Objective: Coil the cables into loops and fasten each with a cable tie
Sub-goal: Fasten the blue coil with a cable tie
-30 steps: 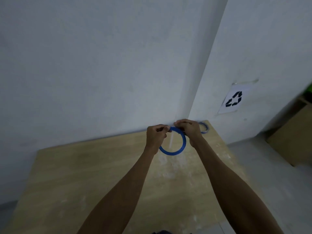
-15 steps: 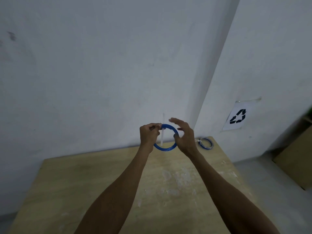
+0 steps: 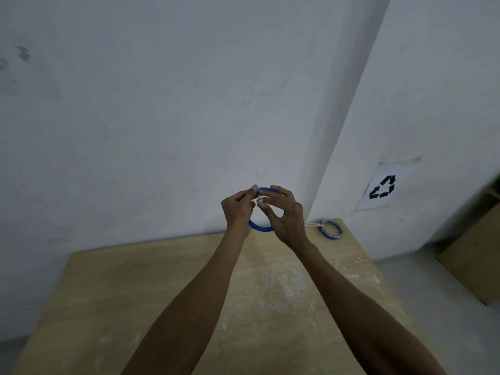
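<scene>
Pinching the blue cable coil top between left hand and right hand, above the counter far edge, second coil at far right corner

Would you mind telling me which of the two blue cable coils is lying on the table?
The blue coil at the table's far right corner, by the wall, lies flat. The other coil is held up between the left hand and right hand.

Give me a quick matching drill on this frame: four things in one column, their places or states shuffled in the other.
Things:
1. blue coil
2. tied coil
3. recycling sign
4. white cable tie

States:
A. taped to the right wall
B. lying at the table's far right corner
C. held up in both hands
D. pinched at the top of the held loop

Pairs: 1-C, 2-B, 3-A, 4-D
</scene>
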The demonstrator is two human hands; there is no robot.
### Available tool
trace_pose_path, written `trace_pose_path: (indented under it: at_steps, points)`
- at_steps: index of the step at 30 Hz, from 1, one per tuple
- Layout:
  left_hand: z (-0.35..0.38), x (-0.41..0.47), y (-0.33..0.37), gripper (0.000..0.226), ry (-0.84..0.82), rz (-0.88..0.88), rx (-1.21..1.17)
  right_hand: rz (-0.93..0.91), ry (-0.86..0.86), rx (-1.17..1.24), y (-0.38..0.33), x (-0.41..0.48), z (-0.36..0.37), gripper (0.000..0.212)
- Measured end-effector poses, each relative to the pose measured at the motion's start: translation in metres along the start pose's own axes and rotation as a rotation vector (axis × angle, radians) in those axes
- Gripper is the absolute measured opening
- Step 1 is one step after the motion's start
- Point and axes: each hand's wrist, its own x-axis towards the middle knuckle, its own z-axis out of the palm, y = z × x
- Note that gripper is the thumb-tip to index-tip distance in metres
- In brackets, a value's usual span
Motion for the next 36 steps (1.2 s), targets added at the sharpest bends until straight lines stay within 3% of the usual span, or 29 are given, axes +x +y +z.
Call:
trace_pose_path:
  at_steps: [8, 14, 20, 30, 36]
  points:
    - [-0.002, 0.002, 0.008, 0.01, 0.018, 0.008, 0.008, 0.115, 0.062, 0.105, -0.008, 0.005, 0.008, 0.02]
    - [-0.008, 0.009, 0.014, 0.017, -0.022, -0.041, 0.043, 0.303, 0.111, 0.219, -0.011, 0.014, 0.017, 0.021]
    - [-0.013, 0.004, 0.018, 0.025, -0.115, -0.102, 0.018, 0.261, 0.086, 0.184, -0.014, 0.023, 0.016, 0.013]
    - [-0.014, 0.008, 0.014, 0.054, -0.257, 0.09, 0.218, 0.455, 0.049, 0.334, -0.015, 0.036, 0.008, 0.015]
    - [-0.016, 0.004, 0.016, 0.054, -0.324, 0.256, 0.32, 0.491, 0.037, 0.397, -0.018, 0.038, 0.003, 0.017]
